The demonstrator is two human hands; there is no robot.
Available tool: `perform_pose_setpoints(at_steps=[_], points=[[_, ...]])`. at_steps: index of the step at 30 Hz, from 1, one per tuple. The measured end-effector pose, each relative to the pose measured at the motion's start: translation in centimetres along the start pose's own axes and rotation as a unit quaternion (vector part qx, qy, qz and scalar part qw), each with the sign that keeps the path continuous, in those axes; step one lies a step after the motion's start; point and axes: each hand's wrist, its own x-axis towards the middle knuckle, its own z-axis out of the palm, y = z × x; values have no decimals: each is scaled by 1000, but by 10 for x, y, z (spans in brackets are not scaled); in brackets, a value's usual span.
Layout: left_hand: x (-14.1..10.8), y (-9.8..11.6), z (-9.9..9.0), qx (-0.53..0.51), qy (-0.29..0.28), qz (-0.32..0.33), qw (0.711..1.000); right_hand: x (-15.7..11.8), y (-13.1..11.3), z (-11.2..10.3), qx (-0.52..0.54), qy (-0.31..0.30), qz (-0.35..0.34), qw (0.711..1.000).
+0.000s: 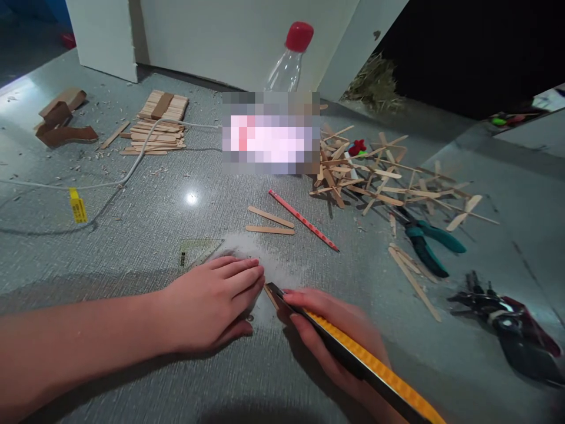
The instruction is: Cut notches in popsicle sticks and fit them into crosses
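In the head view, the right hand [353,319] grips a yellow knife [375,366], its tip at a wooden stick [271,297] between both hands. The left hand [214,300] lies palm-down, fingers together (whether it holds anything, I cannot tell).

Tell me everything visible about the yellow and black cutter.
The cutter is long, slim and plastic-looking: ribbed yellow side, black body, dark narrow tip. Gripped in the right hand, it slants up and left in the picture, its tip by a wooden stick near the left hand, contact unclear. Its rear runs out of frame.
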Motion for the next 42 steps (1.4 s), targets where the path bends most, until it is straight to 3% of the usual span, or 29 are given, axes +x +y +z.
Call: perform_pose_setpoints(at_steps=[19,42], points=[[0,3,0,22,0,-3,1000,8,-10,2,-16,14,-25,999],[3,7,-4,88,-7,5,996,5,-19,2,-9,14,12,1000]])
